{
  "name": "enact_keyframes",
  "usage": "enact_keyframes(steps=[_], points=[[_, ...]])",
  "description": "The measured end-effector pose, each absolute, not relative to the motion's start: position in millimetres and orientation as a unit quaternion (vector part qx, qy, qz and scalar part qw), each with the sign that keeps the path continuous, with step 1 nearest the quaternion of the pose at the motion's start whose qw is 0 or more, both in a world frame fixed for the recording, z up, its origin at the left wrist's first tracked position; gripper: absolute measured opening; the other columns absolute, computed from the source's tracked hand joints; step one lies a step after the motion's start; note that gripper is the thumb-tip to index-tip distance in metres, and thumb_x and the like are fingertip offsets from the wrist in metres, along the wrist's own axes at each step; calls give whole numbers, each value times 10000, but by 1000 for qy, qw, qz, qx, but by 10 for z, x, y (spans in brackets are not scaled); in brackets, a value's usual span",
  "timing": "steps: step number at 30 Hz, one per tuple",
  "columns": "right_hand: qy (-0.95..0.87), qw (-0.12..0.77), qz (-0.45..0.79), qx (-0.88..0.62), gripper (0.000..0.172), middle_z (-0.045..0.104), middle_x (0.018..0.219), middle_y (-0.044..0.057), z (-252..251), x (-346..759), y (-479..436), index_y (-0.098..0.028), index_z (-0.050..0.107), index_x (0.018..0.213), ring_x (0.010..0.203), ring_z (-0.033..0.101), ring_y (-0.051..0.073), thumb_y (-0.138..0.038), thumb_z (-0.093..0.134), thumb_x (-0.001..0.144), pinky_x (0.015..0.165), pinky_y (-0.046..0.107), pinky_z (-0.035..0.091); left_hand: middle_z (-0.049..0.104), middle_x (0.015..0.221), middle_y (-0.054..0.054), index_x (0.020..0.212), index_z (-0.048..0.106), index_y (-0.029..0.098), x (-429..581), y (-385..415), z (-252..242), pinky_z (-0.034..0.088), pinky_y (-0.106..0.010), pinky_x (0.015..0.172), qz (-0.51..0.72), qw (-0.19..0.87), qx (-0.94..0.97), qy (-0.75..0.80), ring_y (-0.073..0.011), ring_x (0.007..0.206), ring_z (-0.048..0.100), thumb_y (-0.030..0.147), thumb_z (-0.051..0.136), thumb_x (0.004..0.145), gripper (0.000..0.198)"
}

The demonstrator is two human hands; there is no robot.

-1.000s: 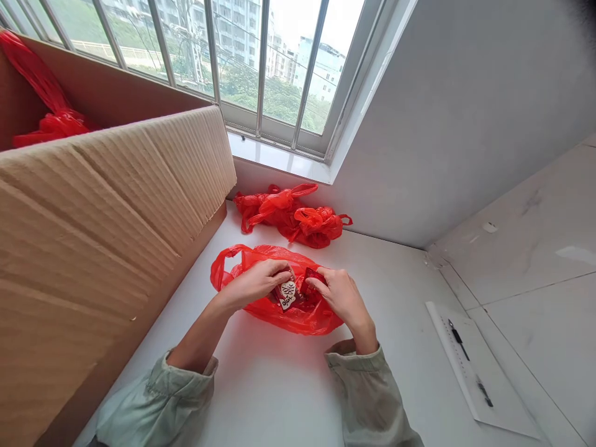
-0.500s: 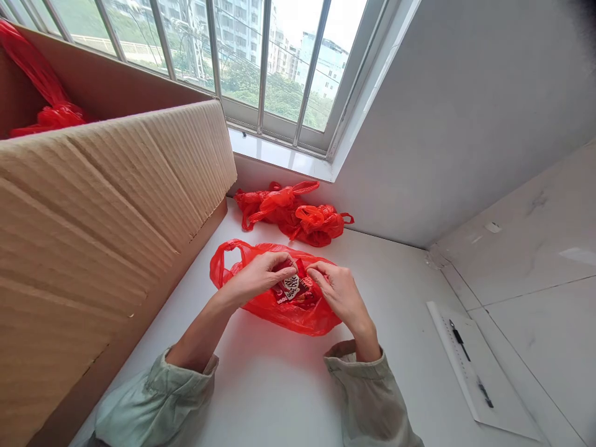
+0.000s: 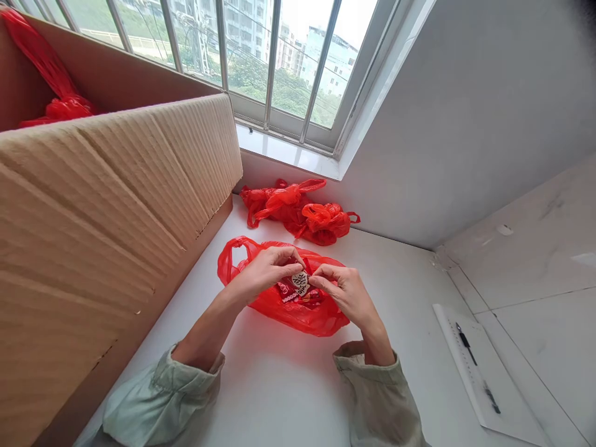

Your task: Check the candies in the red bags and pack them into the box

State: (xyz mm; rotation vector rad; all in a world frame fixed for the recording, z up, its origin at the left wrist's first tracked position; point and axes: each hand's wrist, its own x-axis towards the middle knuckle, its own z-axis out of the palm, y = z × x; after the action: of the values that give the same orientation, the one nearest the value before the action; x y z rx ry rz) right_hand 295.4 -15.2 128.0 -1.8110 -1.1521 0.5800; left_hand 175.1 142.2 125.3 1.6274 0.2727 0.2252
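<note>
A dark red printed packet with white lettering shows over the opening of a red plastic bag, which lies spread on the white table. My left hand pinches the packet's upper left edge between thumb and fingers. On the other side, my right hand is closed in a pinch at the packet's right edge. Fingertips hide part of both edges. Other small packets in the bag, beneath the printed one, are only partly visible.
Tied red bags lie against the wall behind. At left stands a large cardboard box with a red bag inside. A notebook with a black pen rests at right, below the barred window's wall.
Both hands still grip the packet, and the right fingertips have shifted slightly lower along its edge. The whole view has moved a little, so everything appears slightly farther right.
</note>
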Motion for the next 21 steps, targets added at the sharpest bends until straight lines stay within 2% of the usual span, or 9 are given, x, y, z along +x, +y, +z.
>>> enact_keyframes(steps=[7, 10, 14, 17, 19, 21], points=[[-466, 446, 232, -728, 251, 627, 670, -30, 1307, 2960, -162, -198, 631, 684, 661, 528, 120, -330, 593, 894, 656, 220, 381, 596, 710, 15, 781, 610, 157, 1785, 1453, 1224, 385, -198, 560, 73, 715, 680, 145, -123, 660, 543, 363, 713, 765, 231], [-464, 455, 228, -726, 251, 636, 685, -27, 1317, 2983, -177, -199, 632, 692, 668, 544, 123, -326, 573, 901, 650, 220, 392, 633, 728, 3, 787, 631, 155, 1776, 1465, 1216, 414, -197, 573, 78, 722, 672, 147, -123, 665, 570, 370, 725, 777, 236], [-434, 470, 198, -742, 267, 646, 698, -16, 1322, 3018, -195, -197, 633, 712, 659, 556, 130, -363, 555, 906, 639, 228, 407, 644, 685, -16, 699, 653, 139, 1746, 1460, 1254, 466, -220, 600, 81, 697, 696, 152, -129, 638, 583, 435, 690, 824, 324], [-413, 478, 181, -754, 285, 633, 679, -21, 1325, 3032, -206, -196, 610, 699, 640, 545, 124, -386, 557, 904, 623, 225, 402, 698, 742, -44, 829, 700, 133, 1729, 1455, 1291, 502, -244, 629, 50, 693, 700, 161, -162, 682, 639, 428, 721, 793, 298], [-404, 480, 174, -759, 301, 616, 659, -26, 1317, 3040, -207, -195, 595, 688, 624, 532, 118, -396, 551, 907, 610, 223, 394, 715, 744, -40, 956, 688, 143, 1724, 1457, 1293, 511, -254, 619, 32, 696, 697, 167, -174, 669, 664, 387, 770, 743, 334], [-392, 487, 174, -761, 313, 613, 662, -24, 1298, 3049, -202, -193, 595, 696, 624, 534, 117, -415, 545, 911, 605, 225, 393, 713, 701, -26, 1002, 656, 153, 1724, 1463, 1277, 521, -268, 613, 21, 707, 690, 156, -180, 637, 674, 350, 795, 714, 376]])
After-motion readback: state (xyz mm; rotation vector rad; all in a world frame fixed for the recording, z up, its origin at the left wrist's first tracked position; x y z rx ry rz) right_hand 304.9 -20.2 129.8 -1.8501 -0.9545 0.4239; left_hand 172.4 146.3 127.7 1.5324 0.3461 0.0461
